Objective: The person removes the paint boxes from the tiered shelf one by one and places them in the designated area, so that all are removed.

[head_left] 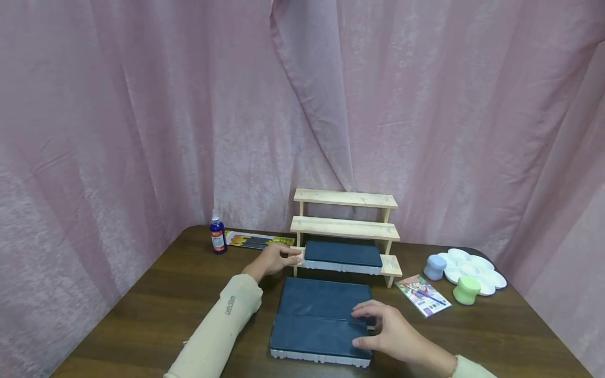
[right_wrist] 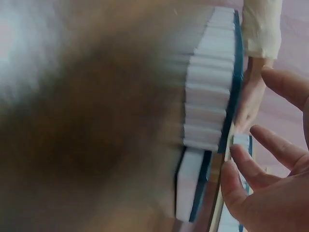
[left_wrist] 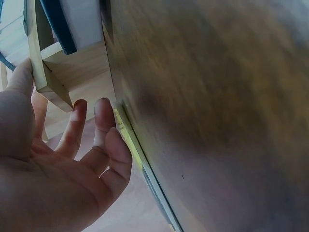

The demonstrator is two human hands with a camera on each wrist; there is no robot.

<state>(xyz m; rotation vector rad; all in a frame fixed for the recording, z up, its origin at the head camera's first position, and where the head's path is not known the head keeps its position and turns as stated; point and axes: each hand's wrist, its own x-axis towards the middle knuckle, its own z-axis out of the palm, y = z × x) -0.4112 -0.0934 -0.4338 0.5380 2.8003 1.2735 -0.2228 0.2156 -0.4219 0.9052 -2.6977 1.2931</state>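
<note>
A three-step wooden shelf stand (head_left: 345, 227) stands at the back of the table. On its lowest step lies a flat white box with a dark blue lid (head_left: 342, 253). My left hand (head_left: 274, 259) pinches the left end of that step; in the left wrist view the thumb lies over the board and fingers are under it. Two more such boxes lie on the table before the stand, a front box (head_left: 319, 336) and a rear box (head_left: 326, 299). By their right side hovers my right hand (head_left: 392, 331), fingers spread and loosely bent, holding nothing.
Back left are a blue bottle (head_left: 218, 236) and a pack of brushes (head_left: 255, 240). To the right lie a picture card pack (head_left: 423, 295) with a thin blue brush, a blue cup (head_left: 435, 266), a green cup (head_left: 466, 290) and a white flower-shaped palette (head_left: 489, 278). A pink curtain (head_left: 425, 105) hangs behind.
</note>
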